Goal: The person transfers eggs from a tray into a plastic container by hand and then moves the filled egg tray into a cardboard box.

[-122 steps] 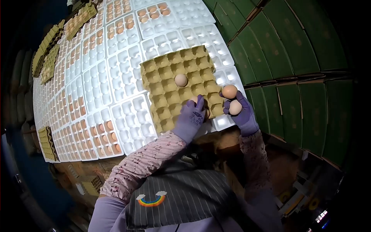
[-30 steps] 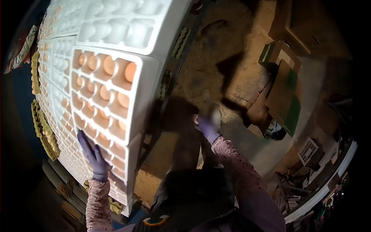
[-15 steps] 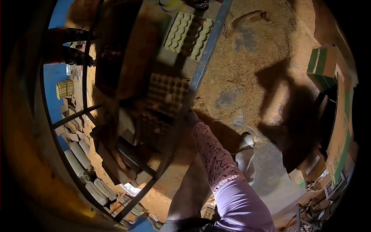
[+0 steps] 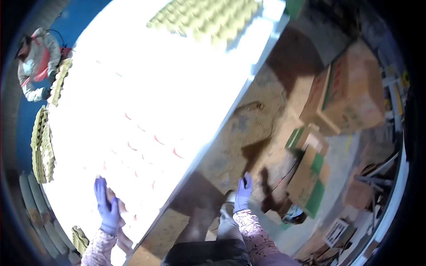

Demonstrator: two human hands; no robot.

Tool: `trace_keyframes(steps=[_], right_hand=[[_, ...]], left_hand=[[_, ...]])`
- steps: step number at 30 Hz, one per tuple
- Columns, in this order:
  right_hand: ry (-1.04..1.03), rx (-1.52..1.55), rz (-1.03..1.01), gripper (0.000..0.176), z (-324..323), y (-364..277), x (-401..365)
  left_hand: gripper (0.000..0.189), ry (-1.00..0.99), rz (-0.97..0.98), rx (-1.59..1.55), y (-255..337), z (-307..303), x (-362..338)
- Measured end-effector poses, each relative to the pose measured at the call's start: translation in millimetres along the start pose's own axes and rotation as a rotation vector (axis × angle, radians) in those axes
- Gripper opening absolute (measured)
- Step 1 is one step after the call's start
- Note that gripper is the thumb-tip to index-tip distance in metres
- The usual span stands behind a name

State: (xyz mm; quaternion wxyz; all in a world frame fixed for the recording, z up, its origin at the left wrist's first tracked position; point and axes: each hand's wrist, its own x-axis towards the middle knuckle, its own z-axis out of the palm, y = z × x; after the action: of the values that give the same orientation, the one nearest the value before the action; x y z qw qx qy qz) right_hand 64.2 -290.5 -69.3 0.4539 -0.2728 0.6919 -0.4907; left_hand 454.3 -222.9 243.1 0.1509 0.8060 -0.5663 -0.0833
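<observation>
The left hand (image 4: 107,206), its thumb apart from straight fingers, is beside eggs (image 4: 122,208) in glaring white trays (image 4: 195,93). The right hand (image 4: 243,193) curls above the floor (image 4: 250,126); I can't tell if it grips anything. Seemingly between egg placements, the next calls for a gentle pinch.

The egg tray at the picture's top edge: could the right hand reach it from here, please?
Probably not without stepping forward: the egg tray lies well beyond the right hand, though the way looks clear.
</observation>
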Motion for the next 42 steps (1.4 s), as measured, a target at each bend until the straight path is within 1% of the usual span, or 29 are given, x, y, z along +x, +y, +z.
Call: trace_keyframes(steps=[2, 3, 5, 6, 8, 9, 11, 12, 15, 17, 19, 20, 21, 22, 24, 25, 28, 29, 30, 31, 32, 33, 34, 35, 36, 37, 38, 40, 42], right_hand=[[-0.128, -0.102, -0.347, 0.047, 20, -154, 29], [-0.179, -0.253, -0.672, 0.048, 35, -227, 39], [-0.205, -0.510, -1.085, 0.049, 75, -343, 60], [-0.210, -0.548, -1.174, 0.053, 105, -388, 69], [-0.094, -0.892, -1.175, 0.070, 162, -423, 111], [-0.074, -1.065, -1.018, 0.079, 183, -439, 124], [-0.204, -1.197, -0.676, 0.079, 208, -457, 152], [-0.165, -1.243, -0.677, 0.077, 215, -455, 165], [-0.097, -1.123, -0.889, 0.059, 217, -458, 171], [-0.215, -0.758, -1.031, 0.037, 217, -463, 186], [-0.231, -0.631, -1.083, 0.021, 228, -493, 197], [-0.217, -0.514, -1.122, 0.020, 234, -508, 201], [-0.297, -0.284, -1.045, 0.016, 239, -523, 201], [-0.344, -0.254, -0.990, 0.016, 238, -545, 191], [-0.476, 0.120, -0.941, 0.020, 237, -573, 148], [-0.450, 0.088, -1.013, 0.019, 234, -582, 98], [-0.421, -0.040, -1.103, 0.019, 206, -551, -122], [-0.614, 0.189, -0.931, 0.015, 207, -521, -174], [-0.686, 0.152, -0.970, 0.010, 201, -493, -230], [-0.835, 0.185, -0.842, 0.011, 196, -458, -276], [-0.934, 0.131, -1.043, 0.017, 192, -420, -312], [-1.167, 0.103, -1.079, 0.022, 178, -404, -363], [-1.394, 0.135, -0.917, 0.026, 174, -379, -393], [-1.606, 0.025, -0.824, 0.034, 169, -363, -419], [-1.804, -0.055, -0.943, 0.040, 166, -362, -440], [-1.932, -0.085, -1.151, 0.043, 167, -354, -452], [-2.056, -0.094, -1.230, 0.049, 163, -352, -463], [-2.166, -0.071, -1.270, 0.050, 158, -335, -466], [-2.175, -0.142, -1.232, 0.050, 155, -326, -453]], left_hand=[[0.069, -0.018, 0.028, 0.062, 17, -5, 6], [0.070, -0.016, 0.026, 0.069, 16, -5, 6], [0.068, -0.018, 0.035, 0.046, 24, -5, 8], [0.068, -0.021, 0.046, 0.047, 25, -12, 6], [0.066, -0.005, 0.024, 0.016, 26, -12, 8], [0.065, -0.015, 0.017, 0.008, 31, -16, 8], [0.064, -0.020, 0.008, 0.006, 36, -22, 10], [0.064, -0.018, 0.003, 0.011, 38, -23, 10], [0.065, -0.009, 0.008, -0.023, 36, -25, 9], [0.064, 0.003, 0.024, -0.057, 33, -22, 8], [0.065, 0.042, 0.035, -0.094, 26, -19, 3], [0.064, 0.094, 0.019, -0.119, 30, -21, 0], [0.063, 0.148, 0.061, -0.102, 27, -17, -2], [0.063, 0.151, 0.094, -0.107, 23, -13, 1], [0.069, 0.322, 0.106, -0.210, 37, -20, 0], [0.072, 0.407, 0.099, -0.299, 46, -27, 0], [0.087, 0.693, -0.114, -0.861, 102, -84, -7], [0.096, 0.767, -0.234, -1.046, 106, -92, -6], [0.099, 0.772, -0.386, -1.402, 106, -129, -16], [0.094, 0.961, -0.348, -1.516, 90, -152, -27], [0.089, 1.149, -0.308, -1.625, 73, -170, -42], [0.077, 1.253, -0.395, -1.589, 57, -185, -71], [0.065, 1.350, -0.483, -1.548, 39, -203, -105], [0.051, 1.354, -0.439, -1.324, 20, -216, -138], [0.039, 1.368, -0.403, -1.101, 1, -230, -171], [0.044, 1.407, -0.614, -1.246, -24, -229, -202], [0.050, 1.453, -0.639, -1.315, -49, -218, -235], [0.054, 1.404, -0.524, -1.971, -90, -204, -298], [0.056, 1.415, -0.492, -2.004, -119, -179, -339]])
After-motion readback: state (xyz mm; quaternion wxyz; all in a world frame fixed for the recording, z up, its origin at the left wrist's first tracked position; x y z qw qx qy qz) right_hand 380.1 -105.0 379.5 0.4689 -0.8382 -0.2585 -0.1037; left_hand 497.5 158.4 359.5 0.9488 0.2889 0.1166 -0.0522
